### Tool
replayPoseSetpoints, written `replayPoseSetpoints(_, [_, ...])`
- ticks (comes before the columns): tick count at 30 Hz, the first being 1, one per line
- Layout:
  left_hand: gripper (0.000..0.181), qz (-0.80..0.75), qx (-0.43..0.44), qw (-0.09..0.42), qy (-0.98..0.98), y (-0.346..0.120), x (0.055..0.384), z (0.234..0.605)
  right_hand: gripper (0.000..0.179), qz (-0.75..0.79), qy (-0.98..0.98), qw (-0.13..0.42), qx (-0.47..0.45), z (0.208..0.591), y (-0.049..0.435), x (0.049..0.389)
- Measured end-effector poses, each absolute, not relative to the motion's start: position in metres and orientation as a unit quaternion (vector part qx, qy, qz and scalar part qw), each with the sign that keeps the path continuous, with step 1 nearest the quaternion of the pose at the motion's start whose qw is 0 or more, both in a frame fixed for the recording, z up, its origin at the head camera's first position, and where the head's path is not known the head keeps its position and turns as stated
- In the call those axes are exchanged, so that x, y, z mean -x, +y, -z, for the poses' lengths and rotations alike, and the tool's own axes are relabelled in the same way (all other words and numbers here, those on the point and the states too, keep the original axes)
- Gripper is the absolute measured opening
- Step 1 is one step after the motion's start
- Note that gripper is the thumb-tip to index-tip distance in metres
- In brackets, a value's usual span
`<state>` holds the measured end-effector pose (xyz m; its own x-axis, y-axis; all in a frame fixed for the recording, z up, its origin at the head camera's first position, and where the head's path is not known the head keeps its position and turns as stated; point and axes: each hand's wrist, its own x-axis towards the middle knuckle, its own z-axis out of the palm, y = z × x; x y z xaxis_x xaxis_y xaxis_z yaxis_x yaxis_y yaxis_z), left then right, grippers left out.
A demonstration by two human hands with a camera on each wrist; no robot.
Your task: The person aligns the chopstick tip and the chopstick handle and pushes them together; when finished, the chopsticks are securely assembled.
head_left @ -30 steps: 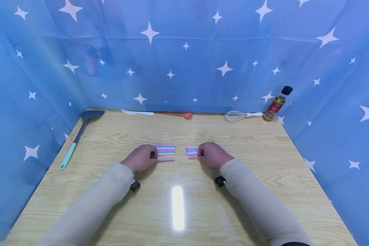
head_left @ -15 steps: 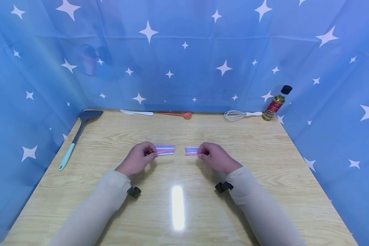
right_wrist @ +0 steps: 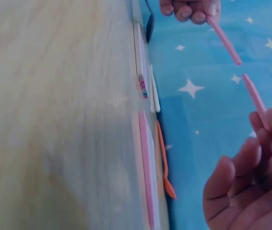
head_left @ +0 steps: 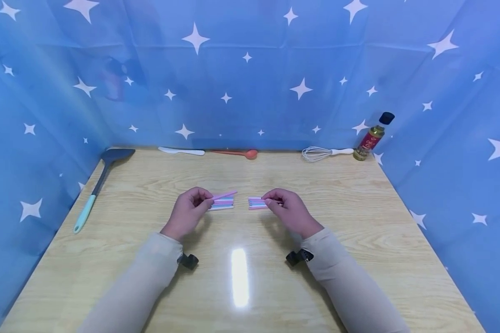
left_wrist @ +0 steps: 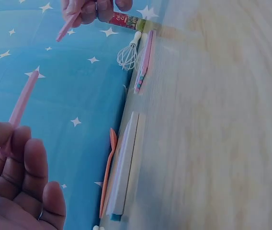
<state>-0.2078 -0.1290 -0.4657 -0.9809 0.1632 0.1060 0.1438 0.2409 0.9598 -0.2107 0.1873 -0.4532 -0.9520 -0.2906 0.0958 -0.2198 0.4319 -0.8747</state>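
Note:
My left hand (head_left: 186, 210) pinches a thin pink stick (left_wrist: 25, 98) between thumb and index finger, raised over a row of pink, white and blue sticks (head_left: 221, 207). My right hand (head_left: 290, 210) pinches a similar pink stick (right_wrist: 255, 93) above a second row of sticks (head_left: 256, 203). The two rows lie apart, with a narrow gap between them. Both held sticks tilt, their free ends towards each other, apart in the right wrist view. In the head view the right-hand stick is mostly hidden by fingers. Exactly what kind of sticks they are cannot be told.
Along the table's back edge lie a white knife (head_left: 181, 151), an orange spoon (head_left: 250, 154) and a whisk (head_left: 316, 153). An oil bottle (head_left: 368, 142) stands back right. A spatula with a mint handle (head_left: 85, 212) lies at the left edge. Blue starry cloth (head_left: 241, 120) surrounds the table (head_left: 358, 199).
A second ago each hand had a pink stick low at the near side of its row. Both hands have since lifted them over the rows, and the fingers have spread more.

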Motion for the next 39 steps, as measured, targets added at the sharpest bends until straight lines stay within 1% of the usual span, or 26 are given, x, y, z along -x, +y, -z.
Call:
replayPoseSetpoints(7, [0.008, -0.631, -0.104, 0.012, 0.769, -0.126, 0.200, 0.468, 0.014, 0.552, 0.821, 0.044, 0.138, 0.454, 0.185, 0.202])
replayPoseSetpoints(12, [0.007, -0.634, -0.117, 0.023, 0.764, -0.120, 0.198, 0.469, 0.016, 0.565, 0.811, 0.029, 0.148, 0.454, 0.184, 0.198])
replayPoseSetpoints(18, [0.005, -0.624, -0.127, 0.022, 0.771, -0.118, 0.198, 0.474, 0.018, 0.580, 0.801, 0.007, 0.149, 0.460, 0.180, 0.197])
replayPoseSetpoints(27, [0.013, -0.623, -0.144, 0.018, 0.769, -0.115, 0.198, 0.471, 0.016, 0.592, 0.792, -0.008, 0.146, 0.464, 0.175, 0.198])
replayPoseSetpoints(29, [0.014, -0.622, -0.143, 0.018, 0.770, -0.115, 0.198, 0.471, 0.016, 0.591, 0.792, -0.007, 0.151, 0.464, 0.174, 0.198])
replayPoseSetpoints(36, [0.008, -0.616, -0.139, 0.015, 0.775, -0.117, 0.197, 0.473, 0.015, 0.589, 0.792, 0.008, 0.157, 0.464, 0.173, 0.200])
replayPoseSetpoints(39, [0.009, -0.617, -0.140, 0.014, 0.775, -0.116, 0.197, 0.472, 0.010, 0.592, 0.791, 0.018, 0.153, 0.463, 0.172, 0.200])
